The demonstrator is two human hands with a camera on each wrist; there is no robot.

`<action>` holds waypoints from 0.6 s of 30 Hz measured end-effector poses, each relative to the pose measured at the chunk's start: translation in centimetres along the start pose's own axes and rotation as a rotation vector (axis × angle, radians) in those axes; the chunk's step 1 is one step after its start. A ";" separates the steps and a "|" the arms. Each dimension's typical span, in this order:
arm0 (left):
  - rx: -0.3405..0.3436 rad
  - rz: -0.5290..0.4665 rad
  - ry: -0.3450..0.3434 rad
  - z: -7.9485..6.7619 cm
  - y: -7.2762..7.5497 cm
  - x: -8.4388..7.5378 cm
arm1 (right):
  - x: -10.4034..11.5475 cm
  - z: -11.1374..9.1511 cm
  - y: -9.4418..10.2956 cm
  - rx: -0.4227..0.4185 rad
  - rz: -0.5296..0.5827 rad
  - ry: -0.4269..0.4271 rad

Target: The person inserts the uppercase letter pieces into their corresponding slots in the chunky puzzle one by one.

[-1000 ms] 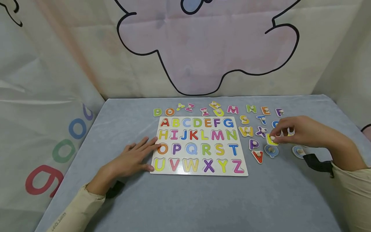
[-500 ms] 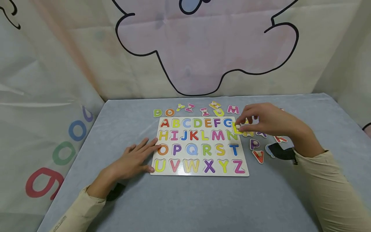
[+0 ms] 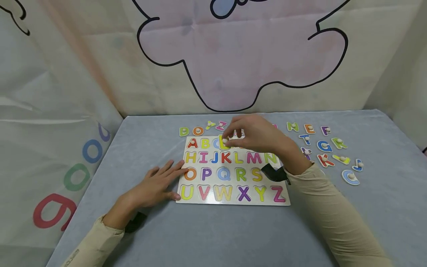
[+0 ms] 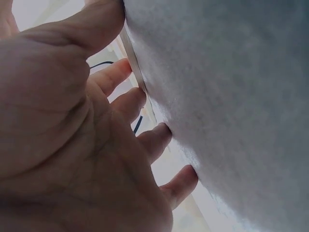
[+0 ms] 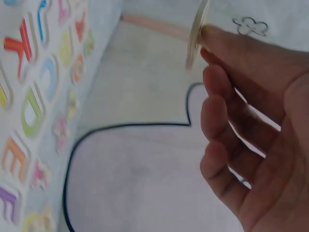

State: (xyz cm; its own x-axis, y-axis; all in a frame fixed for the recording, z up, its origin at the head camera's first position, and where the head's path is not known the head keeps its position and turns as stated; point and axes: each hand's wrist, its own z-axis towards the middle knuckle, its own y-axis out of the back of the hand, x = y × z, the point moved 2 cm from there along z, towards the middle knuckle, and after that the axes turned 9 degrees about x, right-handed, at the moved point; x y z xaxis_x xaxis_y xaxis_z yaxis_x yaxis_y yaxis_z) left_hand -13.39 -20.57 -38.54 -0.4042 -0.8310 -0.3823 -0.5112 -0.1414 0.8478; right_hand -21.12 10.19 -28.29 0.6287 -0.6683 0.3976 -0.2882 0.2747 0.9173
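A white alphabet puzzle board (image 3: 200, 200) with coloured letter shapes lies on the table. My left hand (image 3: 155, 187) rests at the board's left edge, fingers spread and fairly straight. In the left wrist view the fingertips (image 4: 181, 181) touch along that edge. Over the top row, my right hand (image 3: 255, 133) pinches a yellow letter puzzle piece (image 3: 221, 143) by its knob, between thumb and forefinger. The right wrist view shows this piece (image 5: 196, 34) edge-on, off the board. An A piece (image 3: 192, 143) with a knob sits in its slot. The right hand covers part of the top row.
Loose letter pieces lie behind the board, among them a green D (image 3: 184, 131) and an orange O (image 3: 198, 131). More lie to its right, such as a red K (image 3: 325, 160) and a blue C (image 3: 350, 177). A printed cloth wall (image 3: 220, 74) stands behind the table.
My right hand has carried the yellow letter piece leftward from the loose pieces at the right to above the board's top row. The left hand stays at the board's edge.
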 end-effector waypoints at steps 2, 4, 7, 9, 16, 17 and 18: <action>0.008 0.003 0.006 0.0 0.0 0.0 | 0.2 1.1 -0.9 0.003 0.009 0.008; 0.010 0.009 0.007 -0.1 0.0 0.0 | 0.2 2.2 -1.7 0.007 0.022 0.011; 0.002 0.029 0.000 -0.2 0.0 0.1 | 0.1 3.8 -2.8 0.012 0.042 -0.002; -0.008 0.042 -0.008 -0.2 0.0 0.1 | -0.2 4.8 -3.5 0.018 0.047 -0.031; -0.017 0.050 -0.018 -0.1 -0.2 0.0 | -1.6 7.2 -5.3 0.099 0.067 -0.148; -0.018 0.051 -0.017 -0.1 -0.3 0.0 | -1.8 7.5 -5.4 0.110 0.071 -0.156; -0.023 0.056 -0.021 -0.1 -0.3 0.1 | -1.9 7.7 -5.6 0.121 0.075 -0.167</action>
State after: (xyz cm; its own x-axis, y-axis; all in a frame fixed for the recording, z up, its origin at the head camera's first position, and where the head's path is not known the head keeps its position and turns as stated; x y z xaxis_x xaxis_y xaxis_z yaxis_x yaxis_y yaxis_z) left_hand -13.19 -20.63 -38.75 -0.4475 -0.8267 -0.3410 -0.4697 -0.1073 0.8763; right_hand -26.31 4.58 -34.35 0.4764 -0.7573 0.4466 -0.4206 0.2498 0.8722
